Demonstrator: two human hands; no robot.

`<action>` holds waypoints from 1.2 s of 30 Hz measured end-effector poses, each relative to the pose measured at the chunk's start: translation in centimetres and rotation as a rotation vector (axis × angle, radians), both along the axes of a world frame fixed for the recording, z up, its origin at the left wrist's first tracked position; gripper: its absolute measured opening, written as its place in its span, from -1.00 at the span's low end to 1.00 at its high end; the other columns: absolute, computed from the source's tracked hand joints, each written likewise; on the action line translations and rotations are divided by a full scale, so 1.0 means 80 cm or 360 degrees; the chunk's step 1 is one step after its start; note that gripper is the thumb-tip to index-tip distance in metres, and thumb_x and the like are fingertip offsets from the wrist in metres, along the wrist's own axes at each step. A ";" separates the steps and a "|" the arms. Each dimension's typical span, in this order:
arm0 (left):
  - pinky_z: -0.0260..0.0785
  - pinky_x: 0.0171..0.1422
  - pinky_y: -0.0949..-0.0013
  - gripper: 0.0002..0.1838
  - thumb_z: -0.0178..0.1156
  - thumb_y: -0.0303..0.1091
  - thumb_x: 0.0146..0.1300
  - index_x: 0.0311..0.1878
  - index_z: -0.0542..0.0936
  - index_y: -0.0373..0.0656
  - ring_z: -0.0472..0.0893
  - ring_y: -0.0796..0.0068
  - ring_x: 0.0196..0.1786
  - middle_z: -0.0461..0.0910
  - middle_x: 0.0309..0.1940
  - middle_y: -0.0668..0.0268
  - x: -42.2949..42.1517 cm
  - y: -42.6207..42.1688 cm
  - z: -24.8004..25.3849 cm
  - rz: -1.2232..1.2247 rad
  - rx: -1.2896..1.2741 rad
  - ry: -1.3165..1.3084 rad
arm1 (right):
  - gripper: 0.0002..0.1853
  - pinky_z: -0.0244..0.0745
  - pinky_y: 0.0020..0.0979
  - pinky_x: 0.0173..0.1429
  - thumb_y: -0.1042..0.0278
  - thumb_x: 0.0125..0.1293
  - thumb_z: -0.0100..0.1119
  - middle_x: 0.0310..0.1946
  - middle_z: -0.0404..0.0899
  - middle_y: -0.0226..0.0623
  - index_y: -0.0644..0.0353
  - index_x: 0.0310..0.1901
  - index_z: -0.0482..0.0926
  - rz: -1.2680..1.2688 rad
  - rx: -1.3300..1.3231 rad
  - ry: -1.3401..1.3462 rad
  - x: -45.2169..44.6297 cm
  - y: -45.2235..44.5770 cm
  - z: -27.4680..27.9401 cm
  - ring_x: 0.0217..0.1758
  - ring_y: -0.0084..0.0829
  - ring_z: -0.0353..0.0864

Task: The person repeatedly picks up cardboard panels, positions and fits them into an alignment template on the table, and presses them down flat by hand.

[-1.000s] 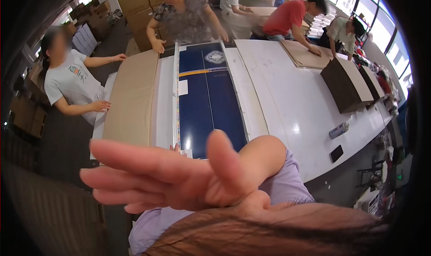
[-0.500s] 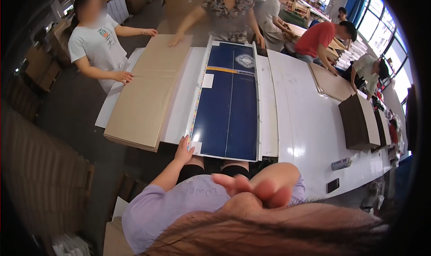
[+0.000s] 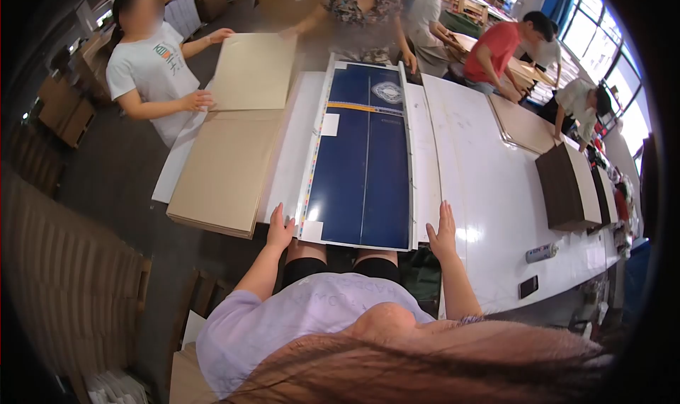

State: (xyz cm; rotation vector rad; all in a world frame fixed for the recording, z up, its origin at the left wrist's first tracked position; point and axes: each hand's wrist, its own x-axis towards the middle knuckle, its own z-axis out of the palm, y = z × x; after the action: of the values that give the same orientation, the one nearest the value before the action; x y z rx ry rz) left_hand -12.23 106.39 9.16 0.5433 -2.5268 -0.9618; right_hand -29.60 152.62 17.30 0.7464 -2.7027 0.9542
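Note:
A dark blue printed sheet (image 3: 338, 181) with a gold band, a round white emblem and a pale centre line lies lengthwise in front of me. Its white left margin carries a strip of colour marks. My left hand (image 3: 281, 227) is held by the sheet's near left corner, fingers stretched out and holding nothing. Off the near right corner, my right hand (image 3: 444, 232) is raised, its fingers extended and nothing in it. Whether either hand touches the sheet's edge, I cannot tell.
Left of the sheet lies a stack of tan boards (image 3: 219, 170); two people opposite hold a board (image 3: 255, 75) at its far end. To the right are dark board stacks (image 3: 567, 188), a spray can (image 3: 541, 252) and a phone (image 3: 528, 286). Several people work behind.
My right hand has moved from near my face down to the sheet's right side. My left hand has shifted slightly left. The people opposite have lifted a board's far end.

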 end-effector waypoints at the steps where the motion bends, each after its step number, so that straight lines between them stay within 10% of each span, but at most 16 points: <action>1: 0.05 0.47 0.06 -0.27 0.17 -0.30 0.25 0.42 0.08 -0.25 0.15 -0.15 0.42 0.14 0.35 -0.22 -0.003 0.002 0.001 -0.0002 0.0009 -0.0018 | -0.24 -0.03 0.06 0.46 0.10 0.31 0.10 0.47 -0.01 -0.08 0.06 0.47 0.00 -0.0127 0.0119 -0.0052 0.000 0.017 -0.035 0.53 -0.03 -0.08; 8: 0.03 0.48 0.07 -0.27 0.19 -0.29 0.25 0.42 0.10 -0.25 0.13 -0.13 0.43 0.12 0.37 -0.17 -0.028 0.022 0.004 -0.0142 -0.0056 -0.0029 | -0.34 -0.02 0.13 0.45 0.02 0.24 0.15 0.45 0.08 -0.19 0.00 0.36 0.26 -0.0037 0.1050 -0.0278 0.111 0.070 -0.124 0.52 -0.11 0.00; 11: 0.03 0.49 0.08 -0.27 0.19 -0.30 0.24 0.42 0.10 -0.25 0.12 -0.11 0.44 0.12 0.38 -0.15 -0.034 0.022 0.004 -0.0148 -0.0078 -0.0062 | -0.42 0.18 -0.04 0.39 0.13 0.23 0.17 0.34 0.27 -0.14 0.07 0.28 0.35 0.0417 0.0575 -0.0467 0.184 0.054 -0.156 0.44 -0.16 0.19; 15: 0.00 0.50 0.06 -0.25 0.20 -0.30 0.24 0.42 0.09 -0.25 0.09 -0.11 0.45 0.10 0.38 -0.16 -0.038 0.023 -0.004 -0.0167 -0.0048 -0.0117 | -0.39 0.22 -0.11 0.36 -0.03 0.40 -0.08 0.28 0.34 -0.06 0.11 0.37 0.19 -0.0368 -0.0442 -0.1072 0.246 0.025 -0.310 0.38 -0.08 0.28; 28: 0.02 0.47 0.00 -0.28 0.20 -0.30 0.24 0.41 0.13 -0.19 0.07 -0.22 0.44 0.02 0.40 -0.23 -0.054 0.053 0.001 -0.0213 -0.0243 0.0010 | -0.47 0.20 0.06 0.29 -0.13 0.44 -0.28 0.25 0.36 -0.08 0.04 0.26 0.29 -0.1524 -0.0496 -0.1238 0.202 -0.034 -0.234 0.32 -0.03 0.31; 36: 0.06 0.47 0.04 -0.29 0.16 -0.32 0.27 0.43 0.09 -0.13 0.02 -0.15 0.47 -0.06 0.43 -0.15 -0.036 0.039 0.024 -0.0107 -0.0006 -0.0032 | -0.75 0.41 -0.33 -0.03 0.28 0.42 -0.02 -0.21 0.48 -0.13 0.28 -0.01 0.36 -0.0924 -0.1310 -0.0270 0.101 -0.021 -0.186 -0.18 -0.26 0.50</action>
State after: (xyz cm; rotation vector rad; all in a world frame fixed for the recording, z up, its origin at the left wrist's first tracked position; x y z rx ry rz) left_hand -15.09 109.52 11.11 0.4724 -2.5790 -0.9796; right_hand -21.51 150.90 2.45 -0.2662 -2.0866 1.7775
